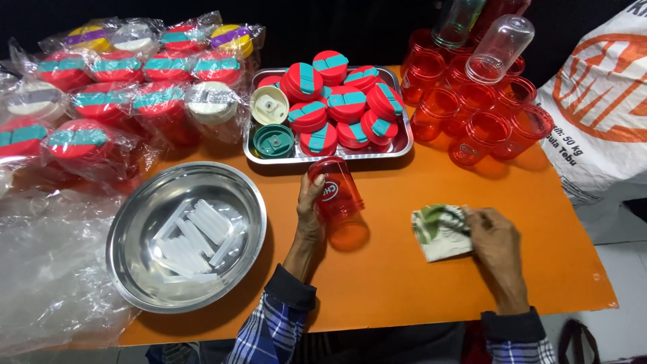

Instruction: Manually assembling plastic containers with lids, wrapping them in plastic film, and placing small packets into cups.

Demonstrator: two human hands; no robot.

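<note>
My left hand [310, 209] grips a red see-through plastic tumbler [340, 202] that lies tilted on the orange table [418, 283], its open mouth toward me. My right hand [495, 243] presses on a folded white and green cloth [438, 231] lying flat on the table to the right of the tumbler. A steel tray [399, 147] just beyond the tumbler is piled with several red and teal lids [337, 101]. A round steel bowl [249, 202] to my left holds several clear plastic sticks [195, 236].
Several empty red tumblers [472, 108] stand at the back right, with two clear ones [502, 47] lying on top. Bagged tumblers with lids [121, 87] fill the back left. Loose clear plastic wrap [47, 269] lies at the left. A white printed sack [600, 114] leans at the right.
</note>
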